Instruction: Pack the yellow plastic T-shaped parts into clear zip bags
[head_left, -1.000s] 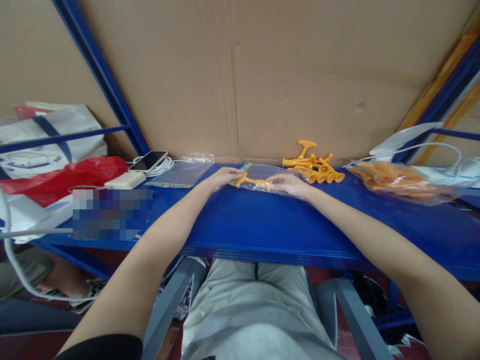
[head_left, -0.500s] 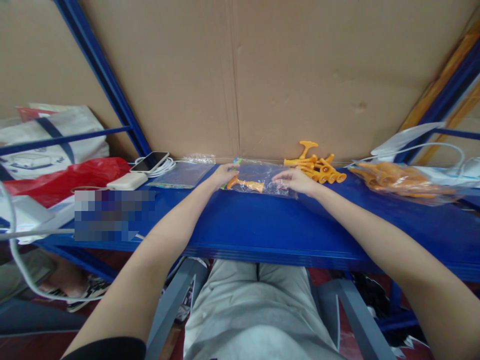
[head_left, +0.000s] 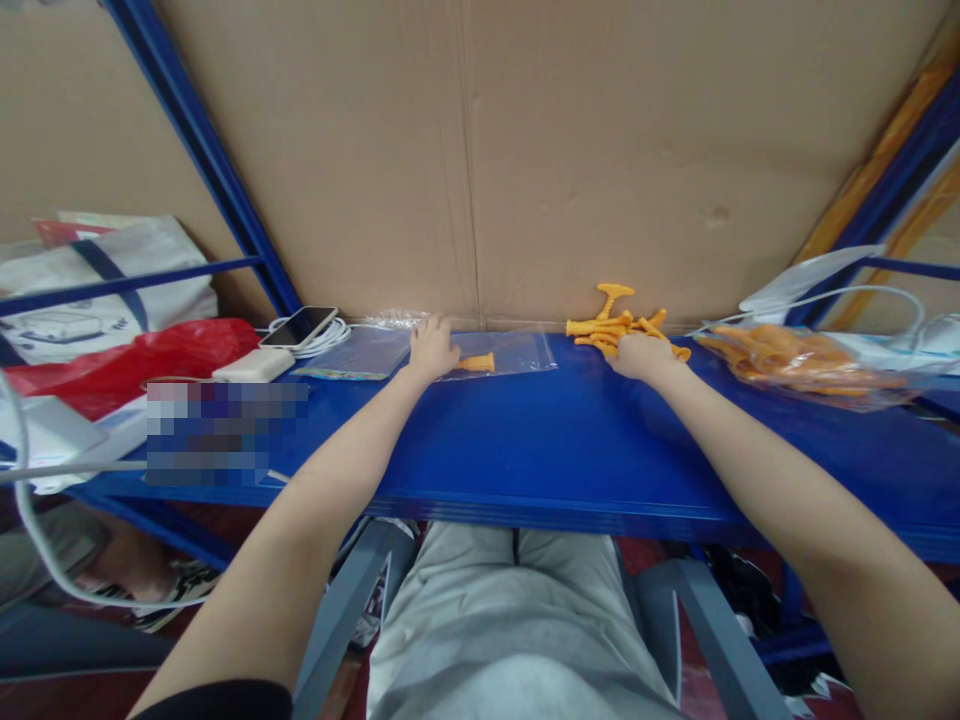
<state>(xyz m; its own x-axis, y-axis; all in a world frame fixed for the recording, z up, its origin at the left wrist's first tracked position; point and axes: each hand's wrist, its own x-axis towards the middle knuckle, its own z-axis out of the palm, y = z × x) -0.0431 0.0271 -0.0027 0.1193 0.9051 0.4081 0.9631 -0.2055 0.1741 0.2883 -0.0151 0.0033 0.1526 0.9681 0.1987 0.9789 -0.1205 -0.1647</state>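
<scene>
At the back of the blue metal table, in the head view, the left hand is covering the left end of a clear, thin plastic bag, perhaps because such light film slides easily; whether its fingers are pinching the film or merely pressing, I cannot tell. An orange, flared plastic piece is lying apparently inside that bag, just beside the hand. The right hand is reaching down onto a loose heap of orange, T-handled plastic pieces; its fingertips are hiding, so I cannot tell if they are clamping one. The heap is sitting by the brown cardboard wall, probably for easy reach. Flat, clear plastic packaging is lying left of the left hand, likely handy there.
</scene>
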